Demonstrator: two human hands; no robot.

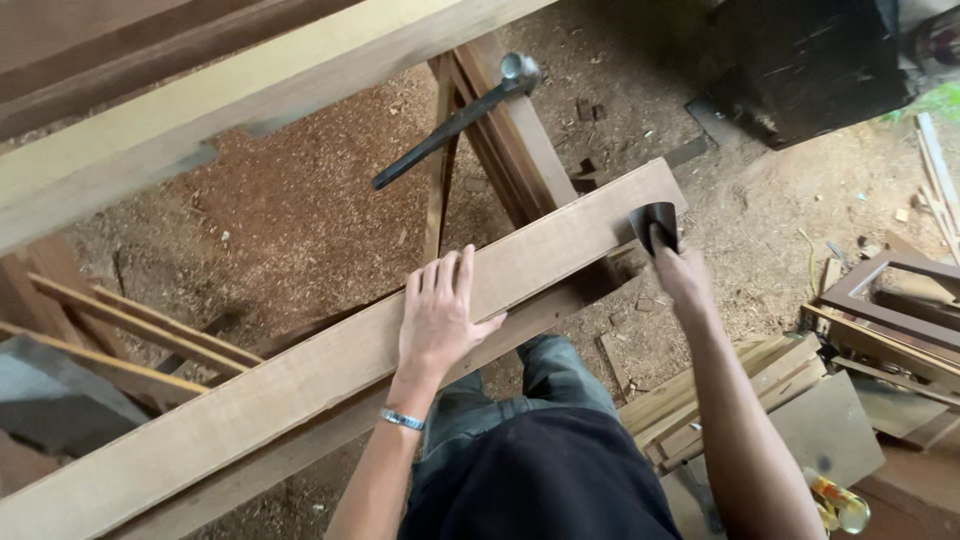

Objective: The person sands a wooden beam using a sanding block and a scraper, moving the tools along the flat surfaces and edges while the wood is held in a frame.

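I see my left hand (440, 315) lying flat, fingers spread, on the long wooden plank (300, 385) that runs diagonally across a sawhorse (500, 140). My right hand (682, 275) is closed around a dark folded sanding pad (655, 225), pressing it against the plank's far end. A hammer (455, 120) rests on the sawhorse beyond, above the sawdust-covered floor (300, 190).
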